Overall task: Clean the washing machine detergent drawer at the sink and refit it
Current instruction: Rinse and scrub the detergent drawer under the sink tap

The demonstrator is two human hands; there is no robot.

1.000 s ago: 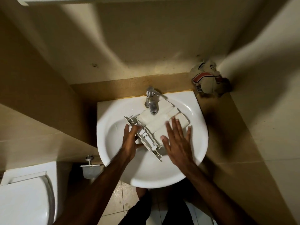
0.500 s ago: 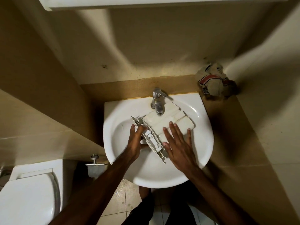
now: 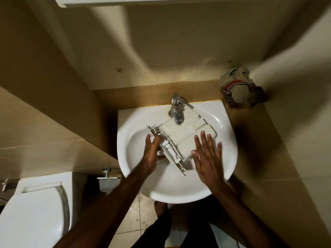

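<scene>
Drawer [image 3: 186, 135] lies upside down and slantwise in the sink [image 3: 222, 158], its far end under the tap [image 3: 176, 111]. Left hand [image 3: 152, 153] grips the drawer's front panel, fingers curled round its edge. Right hand [image 3: 207, 156] lies flat on the drawer's underside, fingers [image 3: 204, 138] straight and spread. Beyond the sink's right corner a crumpled cloth [image 3: 240, 90] sits on the counter [image 3: 250, 133]. Left of the sink stands a toilet [image 3: 34, 212].

sink [image 3: 223, 158]: glossy white ceramic, smooth
detergent drawer [image 3: 186, 135]: matt off-white plastic
tap [image 3: 176, 111]: shiny metal, dulled in spots
rag [image 3: 238, 88]: crumpled cloth, striped
surface [image 3: 250, 126]: matt tan, stained near the wall
toilet lid [image 3: 35, 212]: smooth white plastic
floor [image 3: 136, 217]: glossy tiles
</scene>
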